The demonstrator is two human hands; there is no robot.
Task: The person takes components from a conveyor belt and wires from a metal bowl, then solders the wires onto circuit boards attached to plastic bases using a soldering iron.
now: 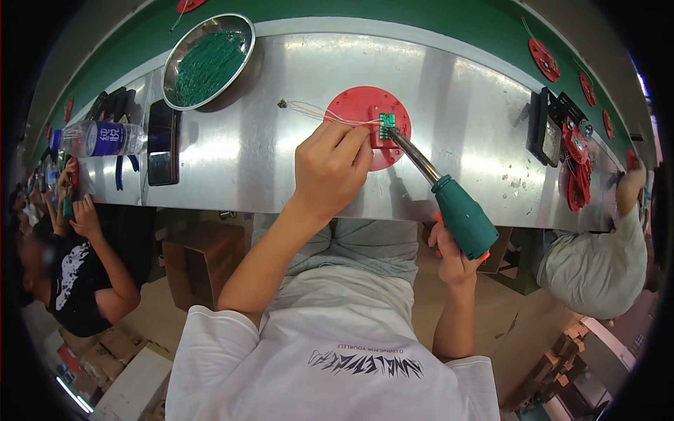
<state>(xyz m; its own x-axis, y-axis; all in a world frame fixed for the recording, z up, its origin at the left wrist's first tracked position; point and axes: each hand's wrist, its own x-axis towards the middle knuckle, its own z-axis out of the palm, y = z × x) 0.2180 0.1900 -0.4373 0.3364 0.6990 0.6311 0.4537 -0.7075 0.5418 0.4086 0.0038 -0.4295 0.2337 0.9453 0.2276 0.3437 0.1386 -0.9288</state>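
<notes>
A round red disc [339,105] rests on the metal table in front of me. Set into its red holder is a small green circuit board [387,121]. My left hand [331,163] is closed at the disc's near-left side, pinching thin pale wires [316,110] whose ends reach the board. At their far end sits a small dark green piece [282,104]. My right hand [455,258] grips a green soldering gun [463,217] with orange parts. Its metal barrel slants up-left, and the tip is at the board; whether it touches is too small to tell.
A metal bowl [250,36] of green strips stands at the back left. Near it are a black phone [163,144] and a water bottle [105,139]. A black tray [545,126] and red parts [577,179] lie right. Green strip [393,15] runs behind. Other people work on both sides.
</notes>
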